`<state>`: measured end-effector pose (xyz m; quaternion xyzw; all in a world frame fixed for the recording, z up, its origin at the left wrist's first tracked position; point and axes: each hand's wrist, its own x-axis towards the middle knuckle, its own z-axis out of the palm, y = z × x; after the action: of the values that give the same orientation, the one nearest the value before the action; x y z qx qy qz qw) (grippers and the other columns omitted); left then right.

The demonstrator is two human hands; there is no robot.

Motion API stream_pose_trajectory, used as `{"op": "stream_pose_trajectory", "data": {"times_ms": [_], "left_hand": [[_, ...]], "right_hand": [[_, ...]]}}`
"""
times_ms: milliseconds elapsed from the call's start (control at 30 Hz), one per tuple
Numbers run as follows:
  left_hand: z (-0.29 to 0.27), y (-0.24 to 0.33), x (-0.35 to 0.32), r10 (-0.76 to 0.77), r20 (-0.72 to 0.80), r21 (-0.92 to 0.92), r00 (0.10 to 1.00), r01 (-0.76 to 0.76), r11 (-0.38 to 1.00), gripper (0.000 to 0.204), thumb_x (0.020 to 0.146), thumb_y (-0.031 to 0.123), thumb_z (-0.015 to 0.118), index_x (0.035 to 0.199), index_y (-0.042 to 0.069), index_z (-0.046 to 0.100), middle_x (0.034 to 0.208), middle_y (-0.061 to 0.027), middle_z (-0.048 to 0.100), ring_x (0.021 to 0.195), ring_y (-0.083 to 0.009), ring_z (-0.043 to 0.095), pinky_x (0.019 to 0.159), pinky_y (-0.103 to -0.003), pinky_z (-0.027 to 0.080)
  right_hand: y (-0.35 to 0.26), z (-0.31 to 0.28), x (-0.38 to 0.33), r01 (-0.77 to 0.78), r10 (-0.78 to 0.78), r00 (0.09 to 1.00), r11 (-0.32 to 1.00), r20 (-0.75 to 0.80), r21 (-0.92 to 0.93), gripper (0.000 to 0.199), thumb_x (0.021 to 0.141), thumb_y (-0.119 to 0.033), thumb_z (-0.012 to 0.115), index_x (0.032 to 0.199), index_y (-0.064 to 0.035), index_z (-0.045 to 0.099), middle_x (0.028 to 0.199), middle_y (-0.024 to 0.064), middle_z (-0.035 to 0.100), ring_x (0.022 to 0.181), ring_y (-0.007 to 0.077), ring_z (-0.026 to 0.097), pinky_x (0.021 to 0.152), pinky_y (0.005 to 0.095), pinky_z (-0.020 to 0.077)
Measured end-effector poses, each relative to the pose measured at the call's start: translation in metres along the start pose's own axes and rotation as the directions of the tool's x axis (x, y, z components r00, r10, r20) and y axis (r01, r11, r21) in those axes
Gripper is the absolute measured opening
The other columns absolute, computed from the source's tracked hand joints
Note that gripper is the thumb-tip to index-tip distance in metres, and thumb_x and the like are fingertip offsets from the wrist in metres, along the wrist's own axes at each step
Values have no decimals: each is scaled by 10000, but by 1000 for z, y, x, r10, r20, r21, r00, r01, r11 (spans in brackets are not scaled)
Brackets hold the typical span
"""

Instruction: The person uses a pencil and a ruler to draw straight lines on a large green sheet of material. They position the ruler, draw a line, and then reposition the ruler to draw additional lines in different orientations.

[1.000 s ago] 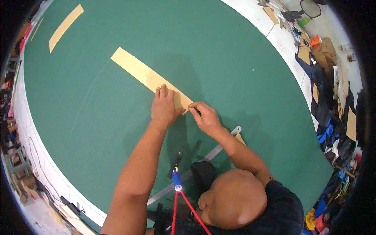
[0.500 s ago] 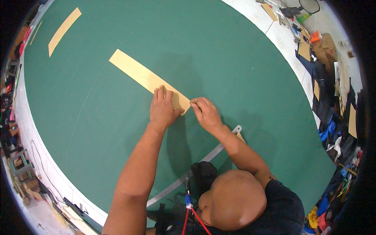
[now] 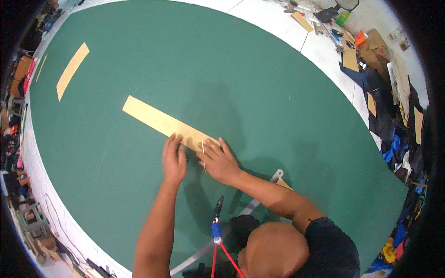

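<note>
A long tan card strip (image 3: 160, 122) lies slantwise on the green surface (image 3: 259, 106). Fingertips of my left hand (image 3: 174, 160) rest at its lower edge, the fingers stretched out and holding nothing. Beside it, my right hand (image 3: 221, 166) lies over the strip's right end, its fingers partly spread. A thin pale stick (image 3: 203, 147) sits among the right fingers, crossing the strip's edge; its kind is too small to make out. Nearer to me, a metal ruler (image 3: 252, 206) passes under my right forearm, and part of another tan piece (image 3: 283, 183) shows next to it.
A curved tan piece (image 3: 72, 72) lies at the far left. Red cords (image 3: 227, 257) with a blue fitting (image 3: 216, 230) and a dark clip hang over the near part. Dark cloth (image 3: 382, 95), tan pieces and tools crowd the white right border. A plastic stool (image 3: 34, 217) stands at the left.
My right hand has moved from the strip's corner onto its right end, and the pale stick now shows in it. My left hand has drawn back to the lower edge. The whole view has shifted.
</note>
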<state>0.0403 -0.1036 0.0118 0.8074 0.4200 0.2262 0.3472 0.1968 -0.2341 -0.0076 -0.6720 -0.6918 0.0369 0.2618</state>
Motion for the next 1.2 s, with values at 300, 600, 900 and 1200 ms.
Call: {"op": "stream_pose_trajectory", "data": {"times_ms": [300, 600, 900, 1200], "left_hand": [[13, -9, 84, -3, -209, 363, 978, 81, 928, 435, 1009, 288, 610, 1364, 37, 587, 1525, -246, 460, 1445, -444, 386, 1196, -533, 310], [45, 0, 104, -79, -211, 488, 974, 176, 855, 544, 981, 350, 630, 1422, 43, 539, 1566, -236, 417, 1489, -436, 324, 1238, -569, 213], [36, -2, 102, -90, -114, 565, 989, 139, 813, 574, 962, 318, 615, 1439, 26, 485, 1583, -251, 374, 1494, -460, 286, 1220, -612, 205], [38, -18, 95, -50, -106, 622, 993, 105, 776, 594, 999, 437, 493, 1445, 46, 463, 1586, -261, 360, 1490, -480, 288, 1189, -643, 232]], "right_hand": [[208, -61, 96, -321, 269, 933, 923, -239, -213, 312, 964, -252, 647, 1195, -45, 679, 1189, 184, 643, 1172, 380, 577, 1053, 568, 403], [319, -84, 130, -480, 388, 855, 843, -343, -244, 217, 937, -204, 687, 1101, -63, 690, 1085, 163, 638, 1037, 374, 606, 931, 495, 471], [305, -84, 129, -532, 445, 799, 837, -404, -130, 190, 912, -203, 716, 1040, -72, 667, 1079, 168, 631, 1100, 392, 594, 977, 512, 452], [302, -92, 137, -626, 577, 766, 771, -284, -122, 228, 875, -216, 739, 1052, -98, 657, 1140, 152, 613, 1212, 384, 559, 1046, 553, 419]]}}
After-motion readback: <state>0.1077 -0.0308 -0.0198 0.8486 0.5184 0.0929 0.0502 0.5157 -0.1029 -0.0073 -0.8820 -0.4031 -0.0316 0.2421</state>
